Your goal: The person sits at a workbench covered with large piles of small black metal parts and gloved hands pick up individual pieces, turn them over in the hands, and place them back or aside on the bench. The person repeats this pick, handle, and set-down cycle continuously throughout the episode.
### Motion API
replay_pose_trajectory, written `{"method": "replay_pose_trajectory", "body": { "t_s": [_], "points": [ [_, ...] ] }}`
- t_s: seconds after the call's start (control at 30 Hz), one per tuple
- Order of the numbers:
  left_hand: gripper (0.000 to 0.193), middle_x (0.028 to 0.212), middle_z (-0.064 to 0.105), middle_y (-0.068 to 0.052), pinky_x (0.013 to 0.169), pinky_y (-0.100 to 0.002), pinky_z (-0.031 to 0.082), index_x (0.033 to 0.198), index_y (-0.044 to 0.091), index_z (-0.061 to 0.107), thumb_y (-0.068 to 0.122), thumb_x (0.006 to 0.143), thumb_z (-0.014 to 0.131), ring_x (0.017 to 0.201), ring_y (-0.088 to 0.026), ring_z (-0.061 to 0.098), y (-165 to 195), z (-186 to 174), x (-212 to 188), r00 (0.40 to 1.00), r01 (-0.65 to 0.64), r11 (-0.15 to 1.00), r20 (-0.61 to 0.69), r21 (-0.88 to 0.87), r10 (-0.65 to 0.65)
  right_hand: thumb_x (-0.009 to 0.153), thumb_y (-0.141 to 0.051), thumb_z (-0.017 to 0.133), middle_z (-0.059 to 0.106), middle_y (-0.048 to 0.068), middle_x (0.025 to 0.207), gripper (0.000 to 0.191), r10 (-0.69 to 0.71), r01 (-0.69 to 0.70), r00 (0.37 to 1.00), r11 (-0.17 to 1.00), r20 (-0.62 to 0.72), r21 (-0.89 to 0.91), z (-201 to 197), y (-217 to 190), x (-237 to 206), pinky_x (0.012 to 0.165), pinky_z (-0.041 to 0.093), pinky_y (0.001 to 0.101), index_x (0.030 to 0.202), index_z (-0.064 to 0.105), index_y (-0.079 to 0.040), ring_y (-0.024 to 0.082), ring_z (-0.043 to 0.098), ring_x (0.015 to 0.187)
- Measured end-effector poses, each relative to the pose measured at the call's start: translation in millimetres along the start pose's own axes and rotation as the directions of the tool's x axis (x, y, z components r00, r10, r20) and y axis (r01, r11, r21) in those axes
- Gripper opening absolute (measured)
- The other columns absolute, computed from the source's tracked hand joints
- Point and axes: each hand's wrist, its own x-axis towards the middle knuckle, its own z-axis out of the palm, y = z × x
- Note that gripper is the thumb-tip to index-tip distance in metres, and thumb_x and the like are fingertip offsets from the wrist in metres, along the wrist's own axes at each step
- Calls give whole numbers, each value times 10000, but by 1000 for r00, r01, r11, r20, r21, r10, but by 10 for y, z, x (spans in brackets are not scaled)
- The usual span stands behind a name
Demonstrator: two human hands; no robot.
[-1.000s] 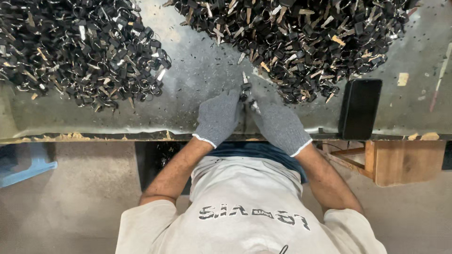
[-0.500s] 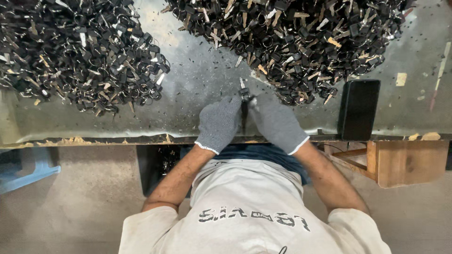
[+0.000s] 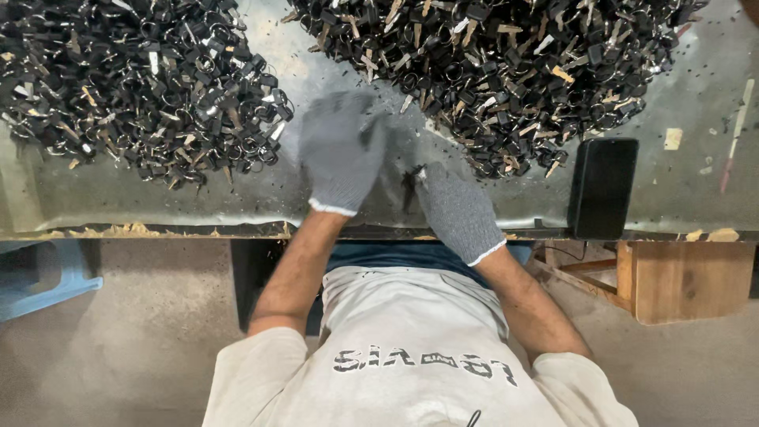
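Note:
Both my hands wear grey knit gloves over a grey metal bench [image 3: 198,202]. My left hand [image 3: 340,154] is raised and blurred with motion, between the two heaps and nearer the left pile of small black and metal parts [image 3: 134,87]. Whether it holds anything is hidden by the blur. My right hand [image 3: 457,209] rests low near the bench's front edge, fingers closed on a small dark metal part [image 3: 411,180]. A larger pile of similar parts [image 3: 490,71] lies just beyond my right hand.
A black phone [image 3: 602,186] lies flat at the bench's front edge, right of my right hand. A wooden box [image 3: 688,281] stands below the bench on the right. A blue frame [image 3: 47,277] shows at the lower left, on the concrete floor.
My hands were together on one small part at the bench's front. My left hand has since swung up and left toward the left pile, while my right hand stays with the part.

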Motion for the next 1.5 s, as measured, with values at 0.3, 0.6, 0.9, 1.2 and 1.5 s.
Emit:
{"method": "replay_pose_trajectory", "body": {
  "t_s": [0.3,0.6,0.9,1.2,1.5],
  "points": [
    [402,1200,661,-190,902,-475,522,1259,27,623,149,878,664,1053,-362,656,110,327,-49,952,-158,986,272,55,138,953,-268,618,696,275,830,515,-93,103,993,985,-79,136,-121,20,-178,659,582,528,1322,556,85,440,704,725],
    [297,1033,693,-178,767,-485,548,1233,67,610,122,947,671,911,-382,698,414,-22,-507,885,91,927,456,-364,93,982,-190,611,718,203,917,208,-171,168,985,980,17,103,-9,106,-174,816,598,506,1126,601,-40,382,726,845],
    [291,1033,679,-166,802,-497,523,1177,61,630,135,898,669,932,-386,671,173,79,-482,871,30,981,486,-192,69,1030,-272,608,680,287,954,379,-14,14,1000,983,-3,183,-151,-1,-42,806,573,544,1222,569,52,457,695,880],
    [217,1022,667,-159,782,-495,521,1112,70,643,110,900,665,904,-380,666,187,102,-487,888,-16,980,447,-200,106,991,-184,623,680,295,969,486,-152,157,971,988,-186,8,-68,-71,50,1023,468,561,1295,548,187,447,688,890],
    [186,1035,673,-154,764,-479,523,1086,78,643,135,909,649,899,-372,665,94,171,-487,881,-51,971,448,-233,154,978,-218,648,697,249,846,336,-84,90,994,991,-65,95,-140,-68,66,871,523,515,1142,594,70,437,704,781]
  ]
}}
